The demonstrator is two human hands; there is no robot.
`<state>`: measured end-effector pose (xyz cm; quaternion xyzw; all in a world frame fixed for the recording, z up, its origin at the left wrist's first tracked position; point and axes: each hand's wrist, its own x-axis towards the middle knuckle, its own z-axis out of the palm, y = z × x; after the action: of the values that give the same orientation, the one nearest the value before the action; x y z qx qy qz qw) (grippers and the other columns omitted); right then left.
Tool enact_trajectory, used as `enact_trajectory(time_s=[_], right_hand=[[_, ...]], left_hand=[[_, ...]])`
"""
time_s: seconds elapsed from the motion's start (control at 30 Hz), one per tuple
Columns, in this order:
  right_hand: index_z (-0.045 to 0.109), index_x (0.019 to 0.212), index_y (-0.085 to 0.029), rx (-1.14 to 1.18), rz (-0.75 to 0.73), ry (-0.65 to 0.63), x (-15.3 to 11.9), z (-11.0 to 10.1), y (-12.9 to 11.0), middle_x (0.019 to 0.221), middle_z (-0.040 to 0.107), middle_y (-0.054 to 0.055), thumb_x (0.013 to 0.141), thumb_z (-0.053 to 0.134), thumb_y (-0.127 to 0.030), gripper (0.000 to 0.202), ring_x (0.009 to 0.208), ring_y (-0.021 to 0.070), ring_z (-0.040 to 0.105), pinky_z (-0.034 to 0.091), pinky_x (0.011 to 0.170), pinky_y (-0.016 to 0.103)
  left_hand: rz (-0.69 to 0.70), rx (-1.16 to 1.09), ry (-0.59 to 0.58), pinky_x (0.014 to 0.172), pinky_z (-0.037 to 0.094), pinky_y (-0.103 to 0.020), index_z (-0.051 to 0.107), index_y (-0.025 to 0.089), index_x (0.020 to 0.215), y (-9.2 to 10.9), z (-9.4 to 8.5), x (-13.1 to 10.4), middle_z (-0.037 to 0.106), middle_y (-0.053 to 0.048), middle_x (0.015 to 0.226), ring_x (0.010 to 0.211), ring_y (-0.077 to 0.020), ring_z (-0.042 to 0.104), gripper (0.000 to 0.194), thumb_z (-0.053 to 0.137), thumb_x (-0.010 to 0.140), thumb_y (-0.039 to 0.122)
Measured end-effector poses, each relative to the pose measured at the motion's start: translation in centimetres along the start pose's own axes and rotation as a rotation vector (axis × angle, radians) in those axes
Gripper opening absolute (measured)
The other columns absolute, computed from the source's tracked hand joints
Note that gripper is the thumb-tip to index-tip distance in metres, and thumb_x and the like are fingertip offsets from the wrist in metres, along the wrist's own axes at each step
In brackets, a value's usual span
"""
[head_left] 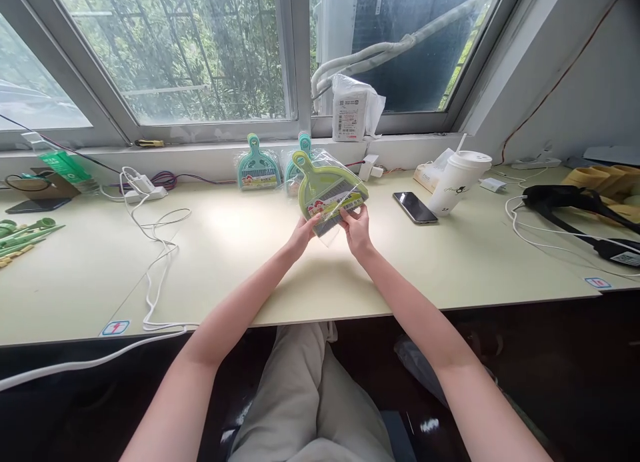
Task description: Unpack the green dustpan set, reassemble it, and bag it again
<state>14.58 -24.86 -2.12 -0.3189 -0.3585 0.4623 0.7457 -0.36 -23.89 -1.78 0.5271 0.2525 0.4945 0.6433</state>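
Both my hands hold a yellow-green dustpan and brush set [331, 190], wrapped in clear plastic with a printed label, tilted above the table. My left hand [304, 235] pinches its lower left edge, thumb on the front. At the lower right edge, my right hand [357, 230] grips the wrapper and label, thumb also in front. Behind it, a teal dustpan set [257, 165] in plastic leans against the window ledge. A second teal set [304, 143] stands beside that one, partly hidden by the set I hold.
On the pale table [225, 275], a phone [415, 207] lies beside a white lidded cup [456, 182] with a straw. White cables [159, 249] run down the left. A black strap [565, 215] lies right; a wrapped box [350, 112] sits on the ledge. Green items [25, 235] lie far left.
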Motion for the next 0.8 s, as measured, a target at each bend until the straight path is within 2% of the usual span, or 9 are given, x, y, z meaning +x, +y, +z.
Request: enact_trajectory(time_s=[0.13, 0.3, 0.37, 0.5, 0.63, 0.8], right_hand=[[0.046, 0.105, -0.028, 0.024, 0.033, -0.03, 0.0, 0.0, 0.1, 0.102, 0.07, 0.001, 0.065, 0.08, -0.028, 0.052, 0.102, 0.02, 0.068, 0.058, 0.093, 0.042], [0.048, 0.103, -0.027, 0.017, 0.089, -0.048, 0.3, -0.1, -0.1, 0.099, 0.069, -0.001, 0.065, 0.078, -0.024, 0.049, 0.095, 0.0182, 0.069, 0.061, 0.087, 0.039], [0.05, 0.101, -0.027, 0.017, 0.117, -0.003, 0.5, -0.2, -0.3, 0.097, 0.069, -0.001, 0.071, 0.074, -0.028, 0.039, 0.09, 0.0176, 0.07, 0.062, 0.082, 0.038], [0.056, 0.093, -0.023, 0.03, 0.143, 0.169, 1.2, -0.9, -0.8, 0.084, 0.068, 0.0, 0.082, 0.064, -0.036, 0.019, 0.078, 0.0156, 0.07, 0.064, 0.074, 0.033], [0.06, 0.088, -0.021, 0.002, 0.155, 0.252, 1.7, -1.7, -1.3, 0.081, 0.068, 0.0, 0.081, 0.067, -0.038, 0.021, 0.074, 0.015, 0.07, 0.064, 0.069, 0.03], [0.059, 0.085, -0.02, -0.053, 0.207, 0.32, 1.8, -2.0, -1.3, 0.077, 0.067, 0.0, 0.079, 0.07, -0.045, 0.028, 0.066, 0.0129, 0.067, 0.062, 0.063, 0.028]], left_hand=[[0.018, 0.107, 0.061, 0.1, 0.047, -0.044, 0.055, 0.022, 0.128, -0.1, -0.4, 0.2, 0.062, -0.009, 0.132, 0.125, -0.0303, 0.055, 0.058, 0.069, 0.077, 0.046], [0.005, 0.134, 0.091, 0.092, 0.052, -0.042, 0.053, 0.021, 0.128, -0.5, -0.8, 0.4, 0.062, -0.01, 0.131, 0.122, -0.0298, 0.057, 0.06, 0.068, 0.076, 0.046], [-0.001, 0.147, 0.07, 0.091, 0.052, -0.042, 0.052, 0.02, 0.129, -0.4, -0.9, 0.4, 0.062, -0.01, 0.131, 0.12, -0.03, 0.058, 0.061, 0.068, 0.075, 0.045], [-0.024, 0.165, -0.012, 0.09, 0.053, -0.043, 0.05, 0.021, 0.134, 0.1, -0.9, 0.2, 0.062, -0.012, 0.131, 0.114, -0.0297, 0.062, 0.065, 0.069, 0.076, 0.046], [-0.05, 0.173, -0.106, 0.09, 0.053, -0.043, 0.051, 0.021, 0.135, 0.4, -0.8, -0.1, 0.062, -0.014, 0.132, 0.108, -0.0292, 0.066, 0.066, 0.07, 0.077, 0.048], [-0.041, 0.203, -0.137, 0.088, 0.053, -0.044, 0.052, 0.023, 0.134, 0.5, -0.4, -0.3, 0.063, -0.014, 0.13, 0.105, -0.0295, 0.068, 0.066, 0.068, 0.077, 0.051]])
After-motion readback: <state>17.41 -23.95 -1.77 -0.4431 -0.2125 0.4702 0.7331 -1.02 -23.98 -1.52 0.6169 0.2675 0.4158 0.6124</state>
